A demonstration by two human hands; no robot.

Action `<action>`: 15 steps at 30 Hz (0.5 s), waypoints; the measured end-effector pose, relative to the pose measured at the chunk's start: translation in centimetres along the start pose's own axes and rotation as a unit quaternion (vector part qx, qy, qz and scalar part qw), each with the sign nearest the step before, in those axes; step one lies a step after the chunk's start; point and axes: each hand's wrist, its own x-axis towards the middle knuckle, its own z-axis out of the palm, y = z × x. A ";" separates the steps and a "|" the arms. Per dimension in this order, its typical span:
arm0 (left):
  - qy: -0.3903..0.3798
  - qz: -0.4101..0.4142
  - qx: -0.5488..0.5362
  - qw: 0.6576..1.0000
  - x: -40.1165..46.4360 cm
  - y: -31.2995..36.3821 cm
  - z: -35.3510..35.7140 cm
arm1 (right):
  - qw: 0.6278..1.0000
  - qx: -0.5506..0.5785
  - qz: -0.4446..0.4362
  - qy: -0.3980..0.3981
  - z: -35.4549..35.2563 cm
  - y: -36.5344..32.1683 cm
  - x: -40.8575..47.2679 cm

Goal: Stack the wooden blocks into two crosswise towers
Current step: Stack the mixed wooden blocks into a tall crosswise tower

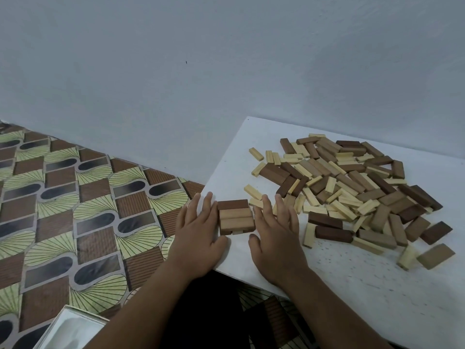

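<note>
Hands (198, 230) beside stack (236, 217), perhaps touching

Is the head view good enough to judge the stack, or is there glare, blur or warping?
Head view: dim, even light, no glare; soft shadows under the left hand and right hand; the small block stack reads sharp; wide-angle bending skews the white table edges; the block pile looks slightly soft.

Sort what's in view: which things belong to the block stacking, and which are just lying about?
Job: started tower, two layers, flanked by left hand and right hand; loose block pile; white table.
Lying about: white box on the patterned floor.
</note>
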 end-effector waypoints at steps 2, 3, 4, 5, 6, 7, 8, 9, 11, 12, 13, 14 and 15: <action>-0.005 -0.003 0.012 1.000 0.0 0.0 0.1 | 1.000 -0.012 -0.004 0.003 0.2 0.0 0.0; -0.006 -0.005 0.013 1.000 -0.1 0.0 0.2 | 1.000 -0.013 -0.008 0.007 0.2 0.0 0.0; -0.007 -0.006 0.012 1.000 -0.1 0.1 0.2 | 1.000 -0.012 -0.011 0.011 0.2 0.0 0.0; -0.007 -0.007 0.010 1.000 -0.1 0.1 0.2 | 1.000 -0.011 -0.014 0.014 0.2 -0.1 0.0; -0.007 -0.007 0.011 1.000 -0.1 0.1 0.2 | 1.000 -0.011 -0.015 0.015 0.2 -0.1 0.0; -0.008 -0.007 0.015 1.000 -0.1 0.1 0.2 | 1.000 -0.010 -0.016 0.014 0.2 -0.1 0.0; -0.009 -0.007 0.019 1.000 -0.1 0.1 0.2 | 1.000 -0.010 -0.016 0.013 0.3 -0.1 0.0; -0.009 -0.008 0.020 1.000 0.0 0.2 0.2 | 1.000 -0.009 -0.015 0.012 0.3 -0.1 0.0; -0.009 -0.010 0.018 1.000 0.0 0.2 0.2 | 1.000 -0.009 -0.013 0.013 0.3 -0.1 0.1; -0.009 -0.012 0.017 1.000 0.0 0.2 0.2 | 1.000 -0.008 -0.012 0.012 0.4 -0.1 0.1; -0.009 -0.013 0.018 1.000 0.0 0.2 0.2 | 1.000 -0.007 -0.011 0.012 0.4 -0.1 0.1; -0.009 -0.014 0.019 1.000 0.0 0.2 0.2 | 1.000 -0.004 -0.011 0.012 0.4 -0.1 0.1; -0.009 -0.013 0.018 1.000 0.0 0.2 0.2 | 1.000 -0.001 -0.011 0.013 0.4 -0.1 0.1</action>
